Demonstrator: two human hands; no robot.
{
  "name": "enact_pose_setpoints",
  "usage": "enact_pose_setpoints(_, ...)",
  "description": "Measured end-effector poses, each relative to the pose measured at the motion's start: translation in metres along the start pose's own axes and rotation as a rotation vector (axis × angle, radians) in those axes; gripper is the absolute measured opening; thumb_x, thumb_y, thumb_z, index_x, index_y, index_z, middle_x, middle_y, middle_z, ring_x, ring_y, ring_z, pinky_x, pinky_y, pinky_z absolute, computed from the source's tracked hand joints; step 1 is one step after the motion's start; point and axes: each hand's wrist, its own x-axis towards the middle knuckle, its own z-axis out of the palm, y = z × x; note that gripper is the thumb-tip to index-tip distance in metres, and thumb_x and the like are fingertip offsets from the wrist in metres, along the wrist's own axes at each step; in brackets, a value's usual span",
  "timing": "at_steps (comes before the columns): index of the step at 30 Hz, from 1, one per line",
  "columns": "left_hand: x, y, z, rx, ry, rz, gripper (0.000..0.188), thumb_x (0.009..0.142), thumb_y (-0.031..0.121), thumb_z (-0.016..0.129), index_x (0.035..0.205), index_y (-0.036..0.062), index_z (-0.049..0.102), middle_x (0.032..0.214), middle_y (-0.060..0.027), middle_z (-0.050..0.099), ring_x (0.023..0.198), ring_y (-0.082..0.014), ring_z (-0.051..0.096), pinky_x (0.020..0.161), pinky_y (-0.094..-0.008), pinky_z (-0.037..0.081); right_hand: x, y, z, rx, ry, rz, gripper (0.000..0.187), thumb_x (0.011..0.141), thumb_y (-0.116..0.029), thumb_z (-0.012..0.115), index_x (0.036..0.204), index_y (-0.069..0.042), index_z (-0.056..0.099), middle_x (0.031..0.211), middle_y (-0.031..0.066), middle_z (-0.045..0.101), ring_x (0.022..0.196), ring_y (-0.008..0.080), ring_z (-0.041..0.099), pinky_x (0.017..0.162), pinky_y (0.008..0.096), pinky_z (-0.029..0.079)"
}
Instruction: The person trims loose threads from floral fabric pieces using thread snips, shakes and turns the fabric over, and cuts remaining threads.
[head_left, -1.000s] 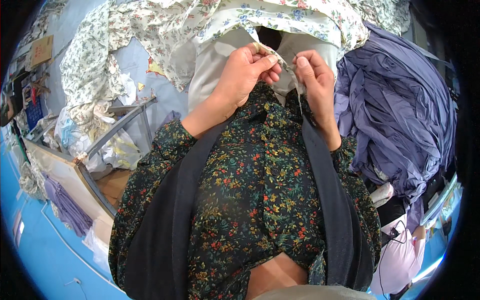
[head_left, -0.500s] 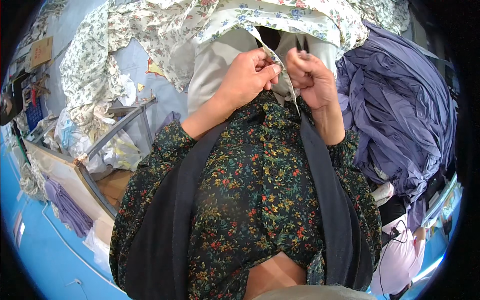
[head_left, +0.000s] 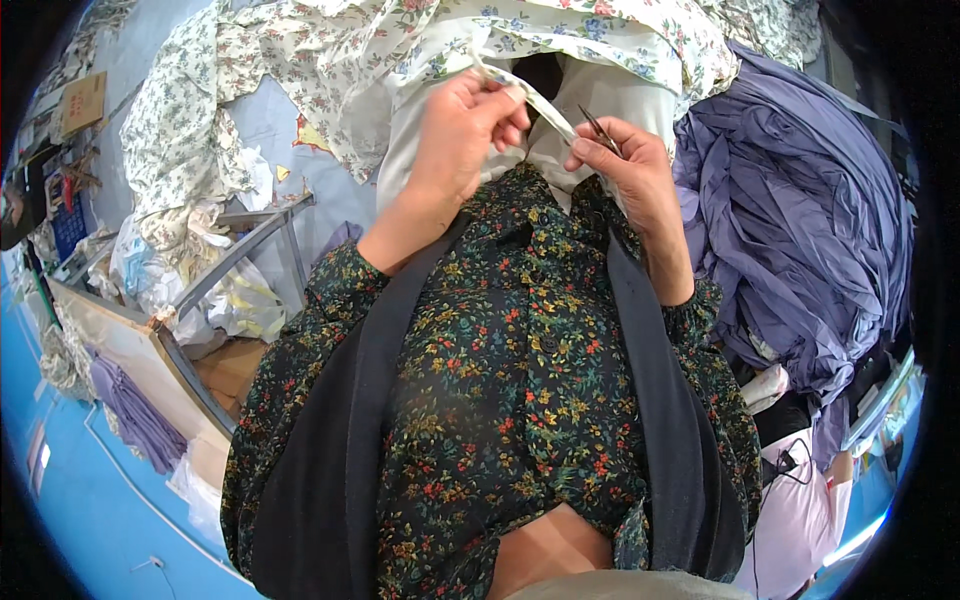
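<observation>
A narrow pale strip of cloth, the edge of the white floral fabric (head_left: 630, 45), stretches slantwise between my hands. My left hand (head_left: 452, 140) pinches the strip (head_left: 540, 105) near its upper left end. Lower down, the thumb and fingers of my right hand (head_left: 642, 178) are closed at the strip's other side. Small dark thread snips (head_left: 592, 122) are also in my right hand, with their tips pointing up and left. The rest of the floral fabric lies spread beyond my hands, over pale grey cloth on my lap.
A large heap of purple-grey fabric (head_left: 790, 220) rises at my right. To the left stands a metal-framed bin (head_left: 190, 375) with plastic bags and scraps. More floral cloth (head_left: 180, 130) hangs at the far left. A pink cloth item (head_left: 800, 510) and a black cable lie at the lower right.
My left hand has moved up and left, drawing the strip out at a slant. My right hand has come down slightly, and the snips show more clearly.
</observation>
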Motion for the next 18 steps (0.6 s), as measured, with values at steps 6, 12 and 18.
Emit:
enact_pose_setpoints(6, 0.001, 0.0, 0.002, 0.15, -0.016, 0.012, 0.014, 0.092, 0.015, 0.064, 0.088, 0.0018, 0.06, 0.075, -0.0037, 0.064, 0.059, -0.0063, 0.055, 0.051, -0.0184, 0.04, 0.002, -0.003, 0.003, 0.036, 0.044, 0.016, 0.017, 0.09, -0.013, 0.067, 0.099, 0.002, 0.066, 0.078, 0.0063, 0.069, 0.077, 0.0089, 0.062, 0.079, 0.0226, 0.045)
enact_pose_setpoints(12, -0.004, -0.009, 0.011, 0.293, -0.079, 0.041, 0.018, 0.093, 0.017, 0.065, 0.094, -0.0013, 0.064, 0.075, -0.004, 0.065, 0.06, -0.0069, 0.057, 0.051, -0.0194, 0.042, 0.003, -0.001, 0.009, -0.089, 0.182, -0.054, 0.014, 0.09, -0.012, 0.067, 0.096, 0.0, 0.068, 0.079, 0.001, 0.065, 0.071, 0.0049, 0.055, 0.066, 0.0199, 0.042)
enact_pose_setpoints(18, -0.009, -0.005, 0.016, 0.48, -0.084, 0.048, 0.018, 0.093, 0.016, 0.065, 0.093, -0.0019, 0.064, 0.075, -0.0045, 0.065, 0.059, -0.0067, 0.056, 0.052, -0.0198, 0.043, 0.011, -0.015, 0.018, -0.42, 0.14, -0.193, 0.012, 0.09, -0.011, 0.064, 0.094, 0.0, 0.065, 0.08, -0.0025, 0.061, 0.07, 0.0022, 0.051, 0.061, 0.0186, 0.039)
